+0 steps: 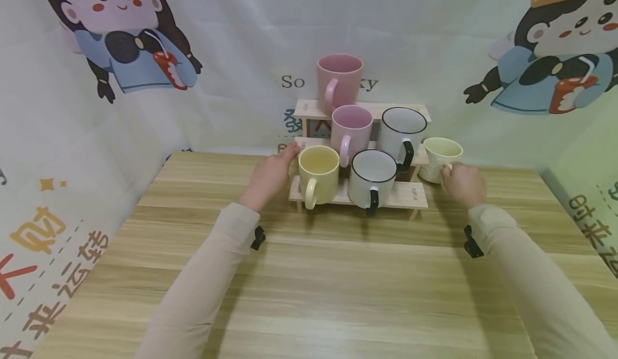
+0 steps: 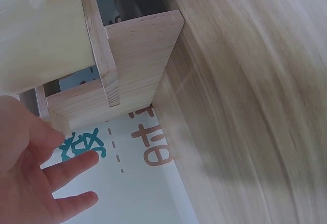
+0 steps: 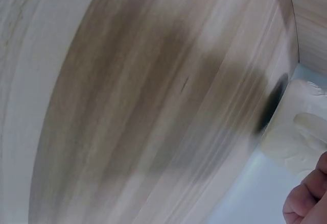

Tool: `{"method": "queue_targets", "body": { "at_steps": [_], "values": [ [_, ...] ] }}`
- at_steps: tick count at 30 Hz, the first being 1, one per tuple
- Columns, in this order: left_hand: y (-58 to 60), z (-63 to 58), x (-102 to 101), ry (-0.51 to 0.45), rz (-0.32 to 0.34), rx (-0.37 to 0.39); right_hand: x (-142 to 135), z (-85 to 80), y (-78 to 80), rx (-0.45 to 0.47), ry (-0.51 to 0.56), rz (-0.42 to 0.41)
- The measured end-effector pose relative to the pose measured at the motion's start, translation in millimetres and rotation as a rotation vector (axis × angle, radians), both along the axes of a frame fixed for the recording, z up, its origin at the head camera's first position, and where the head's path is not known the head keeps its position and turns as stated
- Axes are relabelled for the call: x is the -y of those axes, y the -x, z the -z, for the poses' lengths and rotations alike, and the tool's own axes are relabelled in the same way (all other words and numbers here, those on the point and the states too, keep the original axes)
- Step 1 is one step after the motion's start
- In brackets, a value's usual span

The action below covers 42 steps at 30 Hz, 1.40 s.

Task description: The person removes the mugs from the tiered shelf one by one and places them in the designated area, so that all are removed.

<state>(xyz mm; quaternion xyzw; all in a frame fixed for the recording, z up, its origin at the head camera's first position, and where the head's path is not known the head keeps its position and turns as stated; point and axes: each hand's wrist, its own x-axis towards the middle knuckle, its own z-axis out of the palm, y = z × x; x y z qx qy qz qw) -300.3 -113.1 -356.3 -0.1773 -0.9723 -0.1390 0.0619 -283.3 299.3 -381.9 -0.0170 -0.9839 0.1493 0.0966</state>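
Observation:
My right hand (image 1: 465,184) pinches the handle of a pale cream cup (image 1: 439,158), just right of a three-tier wooden rack (image 1: 407,192). In the right wrist view the cup (image 3: 296,127) shows embossed sides; whether its base touches the table I cannot tell. At the rack's left end is my left hand (image 1: 271,174), fingertips by the middle shelf. The left wrist view shows that hand's fingers (image 2: 71,170) spread and holding nothing. A yellow mug (image 1: 318,174) stands beside it on the bottom shelf, with a black-rimmed white mug (image 1: 372,179) to its right.
A lilac mug (image 1: 351,131) and another black-rimmed white mug (image 1: 401,131) stand on the middle shelf. The top shelf holds a pink mug (image 1: 339,82). Behind the wood-grain table (image 1: 357,289) hangs a printed cloth (image 1: 232,69).

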Motion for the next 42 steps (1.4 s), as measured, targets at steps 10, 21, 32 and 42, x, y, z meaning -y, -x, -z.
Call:
{"method": "queue_targets", "body": {
  "at_steps": [10,21,32,42],
  "values": [
    [-2.1,2.9,-4,-0.005,0.008,0.026,-4,7.9,-0.3,0.091,-0.056,-0.02],
    [-2.5,4.5,-5,-0.007,0.002,0.021,-15,0.2,-1.3,0.234,-0.024,-0.061],
    [-1.7,3.2,-4,-0.005,0.018,0.008,-10,-36.1,-9.6,0.173,0.067,-0.067],
    [-1.2,-1.3,-1,-0.025,0.008,0.012,-1,-75.6,-7.1,0.166,0.036,-0.117]
  ]
}}
